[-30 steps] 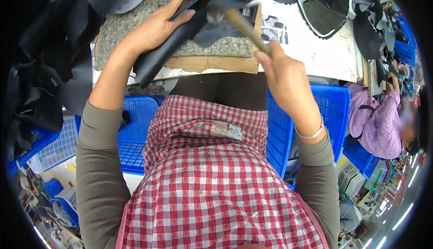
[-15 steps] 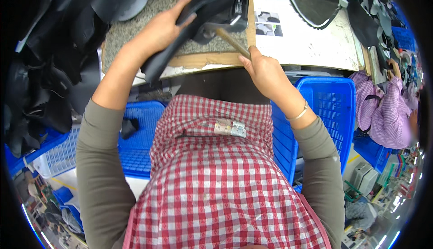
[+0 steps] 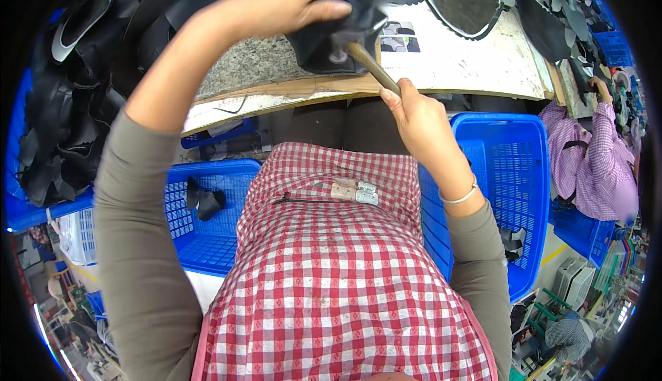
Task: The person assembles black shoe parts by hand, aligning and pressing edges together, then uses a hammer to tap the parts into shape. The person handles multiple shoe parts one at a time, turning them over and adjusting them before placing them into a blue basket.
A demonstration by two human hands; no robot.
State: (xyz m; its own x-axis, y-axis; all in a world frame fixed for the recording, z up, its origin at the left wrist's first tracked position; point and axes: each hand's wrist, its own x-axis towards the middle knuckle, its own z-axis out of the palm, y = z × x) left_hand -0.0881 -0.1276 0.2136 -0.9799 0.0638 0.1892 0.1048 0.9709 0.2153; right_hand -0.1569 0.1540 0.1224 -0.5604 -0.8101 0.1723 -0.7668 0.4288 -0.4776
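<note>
My right hand is wrapped round the wooden handle of a hammer. The hammer's metal head is blurred and lies against a black leather shoe upper at the far side of the work surface. Over that upper, my left hand reaches across with fingers and thumb stretched out and apart. Its fingertips rest on or just above the leather; contact is hard to tell. Part of the upper is hidden behind my left hand and the hammer.
A wood-edged grey stone slab forms the near work surface. A printed picture sheet lies beside it, near a white-rimmed black shoe part. Black leather pieces pile at left. Blue crates flank me; a co-worker is at right.
My left arm has swung up and across to the right. The black upper has shifted and turned on the slab. The hammer has moved slightly right, still in my right hand.
</note>
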